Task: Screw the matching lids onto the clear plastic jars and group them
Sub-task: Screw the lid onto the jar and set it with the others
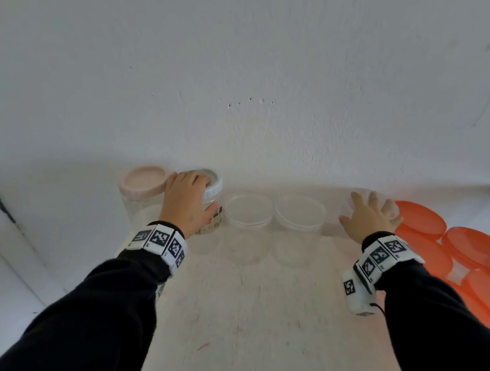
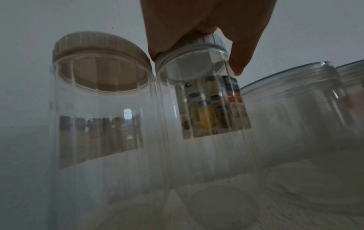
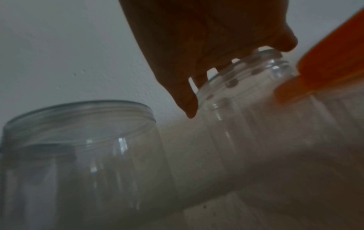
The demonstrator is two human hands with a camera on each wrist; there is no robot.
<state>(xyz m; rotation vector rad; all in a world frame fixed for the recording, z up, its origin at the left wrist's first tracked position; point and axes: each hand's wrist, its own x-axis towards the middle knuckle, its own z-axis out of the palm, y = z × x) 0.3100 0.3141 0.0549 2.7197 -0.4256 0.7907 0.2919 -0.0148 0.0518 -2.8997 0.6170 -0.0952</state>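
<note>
Two clear ribbed jars (image 2: 206, 124), white lid (image 1: 214, 185) in left grip (image 1: 186, 200), right grip (image 1: 369, 215) spread on another's rim.

Two lidded jars (image 1: 138, 213), three open jars (image 1: 248, 212), orange lids (image 1: 480, 249).

Right hand (image 3: 206, 38) atop clear jar (image 3: 256, 101), orange lids (image 3: 334, 54) beside.

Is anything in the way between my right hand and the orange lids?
Nothing visible. The right hand rests on an open clear jar, and the orange lids lie just to its right on the table, the nearest right beside that jar.
</note>
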